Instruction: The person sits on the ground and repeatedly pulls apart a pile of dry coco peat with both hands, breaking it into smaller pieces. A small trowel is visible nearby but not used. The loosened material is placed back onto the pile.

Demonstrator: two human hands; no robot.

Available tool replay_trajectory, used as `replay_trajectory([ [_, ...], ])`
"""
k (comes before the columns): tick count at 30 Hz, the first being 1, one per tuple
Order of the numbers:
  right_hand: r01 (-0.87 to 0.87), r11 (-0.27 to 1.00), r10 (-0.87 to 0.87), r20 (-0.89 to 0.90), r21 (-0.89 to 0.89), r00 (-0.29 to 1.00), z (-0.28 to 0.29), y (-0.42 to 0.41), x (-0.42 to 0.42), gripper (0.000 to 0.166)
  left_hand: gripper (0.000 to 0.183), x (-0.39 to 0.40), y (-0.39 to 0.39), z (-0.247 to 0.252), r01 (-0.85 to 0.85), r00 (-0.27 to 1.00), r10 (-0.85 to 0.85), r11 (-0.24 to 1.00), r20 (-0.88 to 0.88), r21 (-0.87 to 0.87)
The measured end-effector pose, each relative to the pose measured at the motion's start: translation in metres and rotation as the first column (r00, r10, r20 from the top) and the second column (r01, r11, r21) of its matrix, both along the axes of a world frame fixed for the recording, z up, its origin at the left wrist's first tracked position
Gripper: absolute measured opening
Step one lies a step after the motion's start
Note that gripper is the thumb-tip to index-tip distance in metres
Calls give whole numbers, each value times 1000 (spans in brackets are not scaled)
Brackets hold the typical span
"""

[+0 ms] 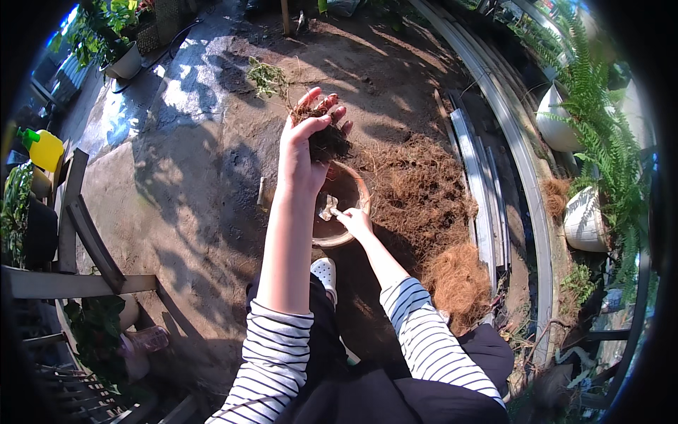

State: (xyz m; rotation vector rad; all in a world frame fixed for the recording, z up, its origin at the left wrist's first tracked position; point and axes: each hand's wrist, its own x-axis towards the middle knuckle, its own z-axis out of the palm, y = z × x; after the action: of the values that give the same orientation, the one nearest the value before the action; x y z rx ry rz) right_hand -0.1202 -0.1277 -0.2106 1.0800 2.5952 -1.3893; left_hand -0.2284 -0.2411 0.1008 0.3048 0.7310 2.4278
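Observation:
My left hand (312,138) is raised, its fingers curled around the soil-covered root ball (326,143) of a small plant (267,78), whose thin stems and leaves lean out to the upper left. Below it, a round clay pot (365,193) stands on the ground, partly hidden by my left forearm. My right hand (356,221) grips the handle of a small trowel (328,208), with its soil-smeared blade inside the pot. What lies at the bottom of the pot is dark and hard to make out.
A heap of brown soil and fibre (424,191) spreads right of the pot, with a ball of coconut fibre (458,283) below it. Metal bars (476,185) lie beyond. White pots (585,225) with ferns stand at right; a wooden rack (79,283) and a yellow bottle (46,151) at left.

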Motion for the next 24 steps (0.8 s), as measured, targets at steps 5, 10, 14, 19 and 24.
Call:
replay_trajectory([
  [5, -174, 898, 144, -103, -404, 984, -14, 18, -11, 26, 51, -9, -8, 3, -50, 999, 50, 999, 0, 9],
  [10, -137, 776, 152, -27, -616, 988, 3, 34, -7, 29, 50, -14, -17, 2, -76, 997, 76, 996, -14, 40],
  [14, -195, 773, 184, -81, -603, 980, 24, 31, 0, 29, 49, -14, -18, 3, -71, 997, 71, 997, -3, 36],
  [19, -150, 722, 98, -115, -675, 989, 39, 38, 30, 28, 49, -11, -16, 1, -59, 998, 58, 997, 21, 43],
  [24, -73, 726, 13, -92, -684, 996, 59, 67, 84, 31, 48, -7, -18, -1, -87, 996, 87, 996, -12, 15],
])
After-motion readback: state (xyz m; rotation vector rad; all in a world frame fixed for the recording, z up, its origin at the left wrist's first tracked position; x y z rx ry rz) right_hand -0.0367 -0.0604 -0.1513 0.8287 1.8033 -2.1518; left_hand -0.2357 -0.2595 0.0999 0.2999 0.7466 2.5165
